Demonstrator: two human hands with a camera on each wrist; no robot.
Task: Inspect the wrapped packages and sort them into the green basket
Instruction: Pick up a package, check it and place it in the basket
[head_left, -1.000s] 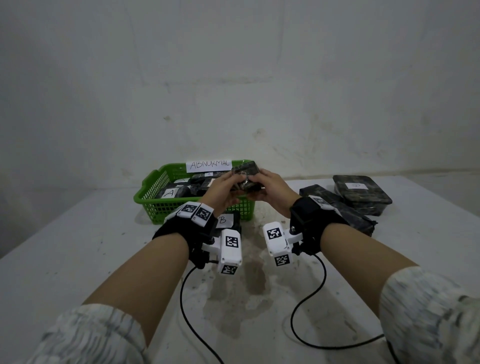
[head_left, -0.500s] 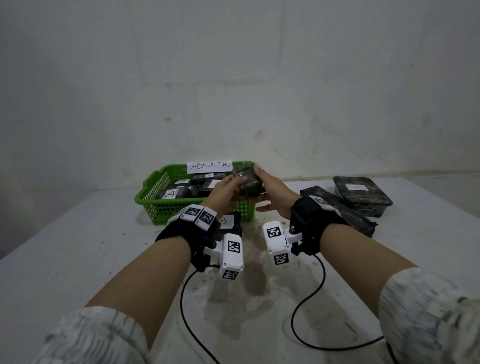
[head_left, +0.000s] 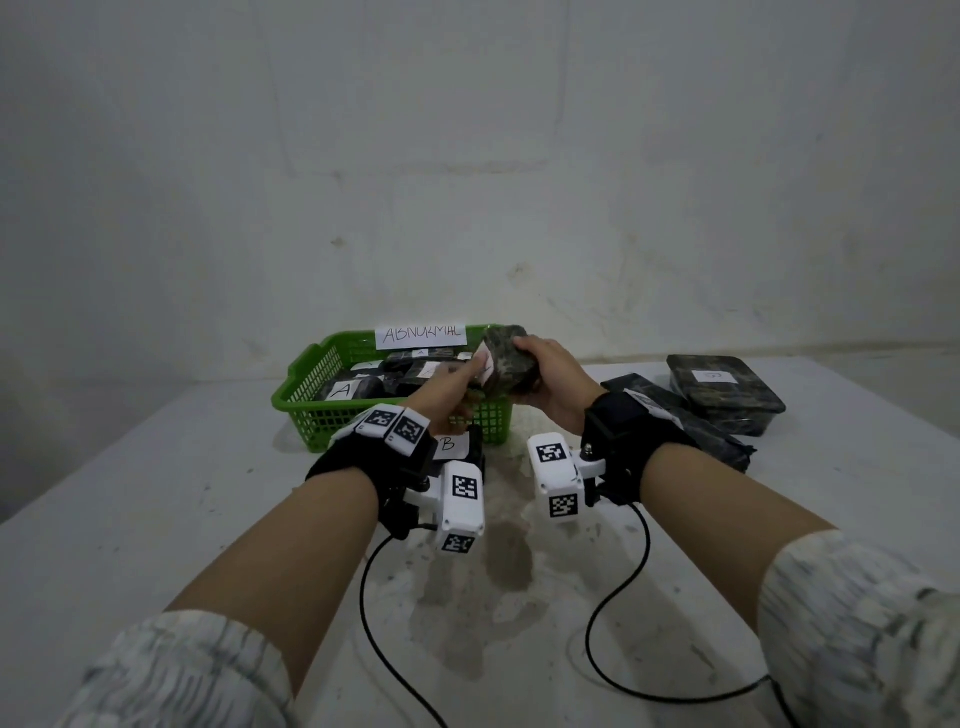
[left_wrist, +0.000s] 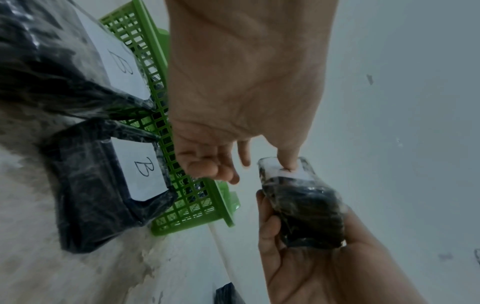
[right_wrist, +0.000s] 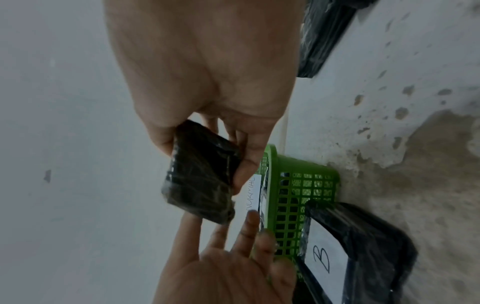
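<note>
A small dark wrapped package (head_left: 511, 358) is held upright above the right front corner of the green basket (head_left: 311, 410). My right hand (head_left: 540, 364) grips it from the right, thumb on one side and fingers on the other (right_wrist: 200, 179). My left hand (head_left: 470, 371) has its fingers extended, and one fingertip touches the package's white label (left_wrist: 285, 170). The basket (left_wrist: 187, 195) carries an "ABNORMAL" sign (head_left: 421, 336) and holds several dark packages, one labelled "A" (head_left: 340, 391).
Two dark packages labelled "B" (left_wrist: 98, 185) lie on the table against the basket's front wall. More wrapped packages (head_left: 724, 392) lie at the right. Black cables (head_left: 613, 623) trail from both wrists. A wall stands close behind the table.
The package has turned upright and now sits in my right hand alone. My left hand has let go and only a fingertip touches the label.
</note>
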